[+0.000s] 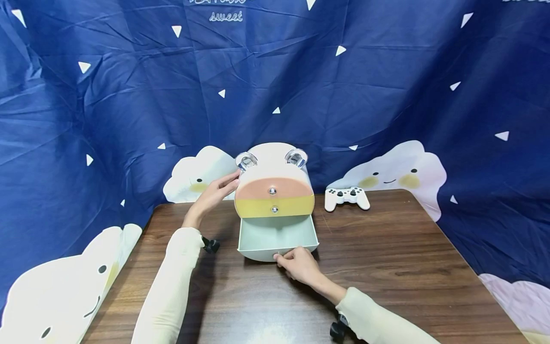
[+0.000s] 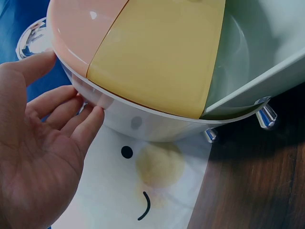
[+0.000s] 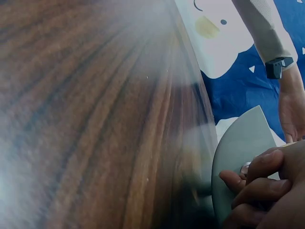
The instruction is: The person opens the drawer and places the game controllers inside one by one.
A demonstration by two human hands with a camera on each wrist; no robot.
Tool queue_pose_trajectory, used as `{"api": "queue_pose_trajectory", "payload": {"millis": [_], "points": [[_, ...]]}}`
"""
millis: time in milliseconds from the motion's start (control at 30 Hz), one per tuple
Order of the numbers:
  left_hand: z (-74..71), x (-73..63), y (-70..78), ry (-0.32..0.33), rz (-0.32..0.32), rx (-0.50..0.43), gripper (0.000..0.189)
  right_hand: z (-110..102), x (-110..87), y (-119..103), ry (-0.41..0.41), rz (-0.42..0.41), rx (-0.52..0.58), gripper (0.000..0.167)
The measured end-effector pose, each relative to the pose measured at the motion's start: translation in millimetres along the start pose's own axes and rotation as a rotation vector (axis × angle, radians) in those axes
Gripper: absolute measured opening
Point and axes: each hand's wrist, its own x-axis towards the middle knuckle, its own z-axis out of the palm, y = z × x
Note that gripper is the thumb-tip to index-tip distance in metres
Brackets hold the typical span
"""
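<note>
A small white drawer box (image 1: pixel 275 160) with two silver ring-shaped ears stands at the back of the table. Its pink drawer (image 1: pixel 253 188) and yellow drawer (image 1: pixel 253 208) are closed, while the pale green bottom drawer (image 1: pixel 279 231) is pulled far out and looks bare inside. My right hand (image 1: pixel 299 264) pinches the silver knob (image 3: pixel 245 168) on the green drawer's front between thumb and fingers. My left hand (image 2: pixel 45 124) lies along the box's left side, its extended fingertips at the white wall below the left ear.
A white game controller (image 1: pixel 346 198) lies on the brown wooden table (image 1: pixel 386 258) to the right of the box. Behind the table hangs a dark blue curtain (image 1: pixel 275 71) with white triangles and smiling clouds. Short silver feet (image 2: pixel 267 117) hold the box up.
</note>
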Motion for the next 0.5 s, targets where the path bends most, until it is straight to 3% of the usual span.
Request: {"api": "queue_pose_trajectory", "payload": {"millis": [267,500], "points": [[-0.1,0.7,-1.4,-0.010,-0.013,0.000,0.058,3,-8.8,1,-0.001,-0.025,0.007,0.041],[0.2,-0.9,-0.5,0.008,0.001,0.025,0.061,5,-15.0,1,0.012,-0.036,-0.051,0.041]]}}
